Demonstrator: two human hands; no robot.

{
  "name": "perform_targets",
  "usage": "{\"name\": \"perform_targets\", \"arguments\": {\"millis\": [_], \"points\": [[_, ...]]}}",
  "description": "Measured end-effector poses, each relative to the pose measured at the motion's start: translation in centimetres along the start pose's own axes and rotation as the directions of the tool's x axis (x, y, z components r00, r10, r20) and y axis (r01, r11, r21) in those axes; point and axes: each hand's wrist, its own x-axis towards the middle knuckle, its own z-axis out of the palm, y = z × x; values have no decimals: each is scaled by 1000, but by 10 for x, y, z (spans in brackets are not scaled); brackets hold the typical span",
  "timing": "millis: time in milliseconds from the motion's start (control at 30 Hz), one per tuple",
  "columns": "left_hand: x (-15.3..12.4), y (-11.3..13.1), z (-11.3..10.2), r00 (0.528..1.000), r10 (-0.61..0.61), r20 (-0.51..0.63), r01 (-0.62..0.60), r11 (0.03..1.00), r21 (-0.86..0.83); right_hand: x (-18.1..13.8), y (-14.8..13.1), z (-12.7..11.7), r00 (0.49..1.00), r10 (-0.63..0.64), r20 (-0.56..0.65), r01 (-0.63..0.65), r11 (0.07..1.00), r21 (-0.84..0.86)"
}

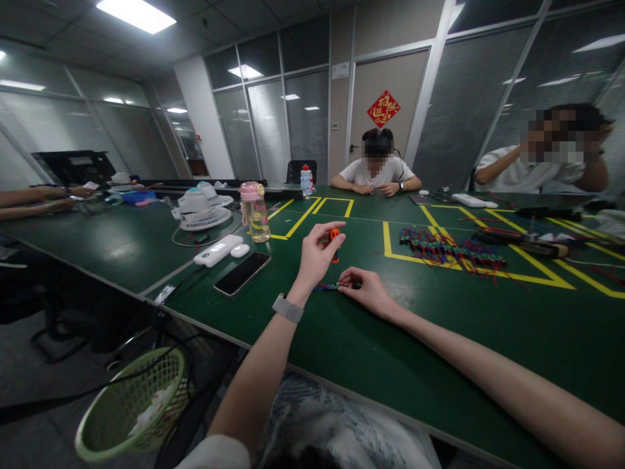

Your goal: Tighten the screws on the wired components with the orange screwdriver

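Note:
My left hand (318, 253), with a grey-banded watch on its wrist, grips an orange-and-black screwdriver (334, 236) by the handle. The screwdriver stands upright, its thin shaft pointing down at a small green circuit board (333, 286) with coloured wires. Low over the green table, my right hand (364, 290) has its fingertips pinched at the right end of that board. My fingers cover part of the board, and whether the screwdriver tip touches a screw is too small to tell.
Left of my hands lie a black phone (243, 273), a white power bank (218, 250) and a pink-lidded bottle (254, 212). Wired boards (452, 249) are piled to the right. A green basket (131, 404) stands below the table edge. Two people sit opposite; another person's arms reach in at left.

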Motion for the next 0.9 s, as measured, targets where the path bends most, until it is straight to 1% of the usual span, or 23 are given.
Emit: {"name": "perform_targets", "arguments": {"millis": [67, 100, 200, 267, 300, 400, 467, 500, 600, 667, 833, 900], "points": [[0, 0, 0, 999, 30, -14, -29, 997, 76, 0, -1, 0, 1000, 8, -1, -8, 1000, -4], [0, 1, 0, 999, 32, -1, -31, 997, 72, 0, -1, 0, 1000, 9, 1, -9, 1000, -1], [0, 1, 1, 997, -12, 81, 18, 997, -74, 0, -1, 0, 1000, 4, 5, -4, 1000, 9], [0, 1, 2, 994, -33, 107, 47, 989, -137, 0, 0, 0, 1000, 3, 3, -3, 1000, 6], [-1, 0, 2, 995, -30, 93, 42, 992, -123, 0, 1, 0, 1000, 5, 4, -5, 1000, 1], [-1, 1, 0, 1000, 26, 17, -26, 999, 24, 1, 4, 0, 1000, 6, 12, -6, 999, -34], [0, 1, 0, 999, 38, 17, -39, 997, 64, 2, 6, 0, 1000, 12, 22, -11, 998, -62], [0, 1, 0, 999, 28, 35, -29, 999, 36, 2, 7, 1, 1000, 14, 26, -12, 997, -75], [0, 2, 1, 993, -26, 114, 40, 991, -126, 2, 10, 1, 999, 0, 40, 4, 994, -105], [0, 2, 3, 990, -47, 131, 69, 983, -171, 2, 10, 0, 999, -20, 50, 26, 993, -117], [-2, 4, 2, 997, -5, 79, 6, 1000, -11, 1, 7, -1, 997, -51, 65, 60, 988, -140], [-1, 4, 2, 996, -3, 92, 7, 999, -50, 1, 7, -1, 996, -55, 70, 65, 986, -151]]}}
